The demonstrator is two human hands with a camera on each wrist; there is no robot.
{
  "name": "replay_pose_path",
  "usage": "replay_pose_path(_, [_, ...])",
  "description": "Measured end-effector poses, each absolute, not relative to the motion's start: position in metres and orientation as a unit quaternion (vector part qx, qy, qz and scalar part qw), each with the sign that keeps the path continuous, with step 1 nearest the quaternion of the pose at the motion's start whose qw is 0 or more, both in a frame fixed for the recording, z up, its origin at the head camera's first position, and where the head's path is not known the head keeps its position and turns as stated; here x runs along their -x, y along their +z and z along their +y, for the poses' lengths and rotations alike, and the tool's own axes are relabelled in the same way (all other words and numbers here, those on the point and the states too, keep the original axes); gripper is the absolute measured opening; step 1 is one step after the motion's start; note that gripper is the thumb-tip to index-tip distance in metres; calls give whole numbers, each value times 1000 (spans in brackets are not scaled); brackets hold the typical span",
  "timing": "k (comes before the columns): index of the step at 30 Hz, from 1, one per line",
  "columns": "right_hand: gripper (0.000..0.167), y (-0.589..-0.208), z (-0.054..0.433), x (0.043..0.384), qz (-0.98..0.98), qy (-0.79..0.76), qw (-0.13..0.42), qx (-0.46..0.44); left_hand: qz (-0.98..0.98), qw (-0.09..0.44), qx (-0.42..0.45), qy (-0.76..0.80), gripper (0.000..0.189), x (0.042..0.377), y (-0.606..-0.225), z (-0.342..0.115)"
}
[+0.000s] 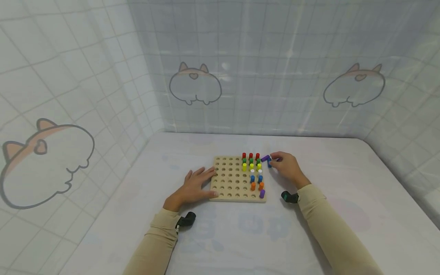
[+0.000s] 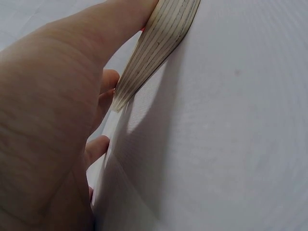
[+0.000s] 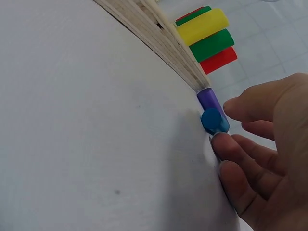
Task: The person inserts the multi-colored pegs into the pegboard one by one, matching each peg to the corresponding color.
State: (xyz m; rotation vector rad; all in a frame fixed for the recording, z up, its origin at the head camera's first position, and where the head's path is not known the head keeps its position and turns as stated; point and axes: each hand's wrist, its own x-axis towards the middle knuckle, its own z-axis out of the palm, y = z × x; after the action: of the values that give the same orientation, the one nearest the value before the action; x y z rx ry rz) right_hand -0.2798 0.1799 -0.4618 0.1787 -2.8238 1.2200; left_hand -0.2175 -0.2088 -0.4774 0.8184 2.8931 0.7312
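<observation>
A square wooden pegboard [image 1: 229,198] with rows of round holes lies on the table, coloured pegs standing along its right side. My left hand [image 1: 194,188] rests at the board's left edge, fingers spread, thumb over the near left corner. To the right of the board, my right hand [image 1: 286,165] reaches down at loose pegs, fingers bent. In the right wrist view, a blue peg [image 3: 212,119] lies between the thumb and the fingers; one fingertip touches it, and a narrow gap shows at the thumb. A purple peg [image 3: 209,98] lies against it near the board's corner.
The standing pegs run from red pegs [image 1: 251,155] at the far side through green, yellow, white, blue and orange to a purple peg [image 1: 262,194] at the near right corner. A white cloth [image 1: 240,244] covers the table. Tiled-pattern curtains [image 1: 240,107] enclose it behind and beside.
</observation>
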Motion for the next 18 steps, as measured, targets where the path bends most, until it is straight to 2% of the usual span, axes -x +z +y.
replay_pose_path(18, [40, -464, 176, 281, -936, 338, 45, -81, 937, 25, -262, 230, 90, 217, -476, -207])
